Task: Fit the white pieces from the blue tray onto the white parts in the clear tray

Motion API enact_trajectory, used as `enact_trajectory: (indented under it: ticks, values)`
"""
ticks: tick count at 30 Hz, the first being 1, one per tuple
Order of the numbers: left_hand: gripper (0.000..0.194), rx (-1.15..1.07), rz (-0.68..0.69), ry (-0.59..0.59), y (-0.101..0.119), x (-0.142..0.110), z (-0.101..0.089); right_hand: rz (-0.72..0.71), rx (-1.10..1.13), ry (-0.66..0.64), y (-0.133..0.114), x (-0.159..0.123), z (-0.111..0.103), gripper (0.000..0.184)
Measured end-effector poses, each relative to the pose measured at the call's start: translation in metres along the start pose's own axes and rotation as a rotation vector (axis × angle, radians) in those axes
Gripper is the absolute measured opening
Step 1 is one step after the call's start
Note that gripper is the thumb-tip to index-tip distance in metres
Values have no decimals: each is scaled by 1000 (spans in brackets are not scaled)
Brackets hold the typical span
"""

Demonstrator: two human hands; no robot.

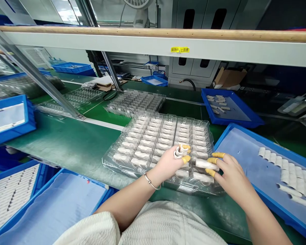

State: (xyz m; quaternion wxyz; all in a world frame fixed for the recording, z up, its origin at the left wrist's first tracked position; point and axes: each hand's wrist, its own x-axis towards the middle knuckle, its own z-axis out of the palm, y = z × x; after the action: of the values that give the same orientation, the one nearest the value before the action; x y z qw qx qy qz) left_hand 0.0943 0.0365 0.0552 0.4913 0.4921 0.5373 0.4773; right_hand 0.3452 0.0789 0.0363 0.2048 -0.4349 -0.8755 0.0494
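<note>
A clear plastic blister tray (122, 165) lies on the green bench in front of me, its rows of pockets filled with small white pieces. My left hand (170, 160), with yellow finger cots, is closed around a few white curved shell pieces (178, 152) above the tray's middle. Over the tray's right side, my right hand (226, 168) also wears yellow finger cots. Its thumb and fingers are at the end of a white tube-like piece (206, 164), which lies tilted over a pocket. Part of the near rows is hidden behind my left hand.
A blue bin (234, 136) at the right holds rows of white shells (293, 173). Another blue bin (206, 115) with loose pieces stands behind it. Clear trays (137, 102) are stacked beyond mine. Blue bins (66, 204) sit lower left. A shelf beam (153, 41) crosses overhead.
</note>
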Motion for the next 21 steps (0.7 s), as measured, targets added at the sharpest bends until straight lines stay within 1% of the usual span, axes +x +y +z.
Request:
enact_trajectory:
  ticks: [3,7,9,11,14,16,19,21]
  values:
    - [33,32,18,0,-1,0,-3,-9,-55,-79,3,4,3,15]
    - [33,89,24,-22,0,-3,-1,-2,-99,-151,-1,10,12,11]
    - [32,134,37,-36,1,-3,-1,4,-111,-177,-3,13,15,11]
    - [28,226,55,-45,4,-4,-3,-1,-88,-180,-5,14,13,15]
    - [21,463,125,-84,8,-7,-3,34,71,-125,-15,15,3,28]
    - [17,663,229,-124,10,-10,0,103,258,-81,-28,14,-4,36]
    - [11,902,370,-177,10,-14,7,215,516,-74,-50,12,-6,37]
    - [15,937,417,-200,9,-15,9,280,665,-71,-58,10,-3,34]
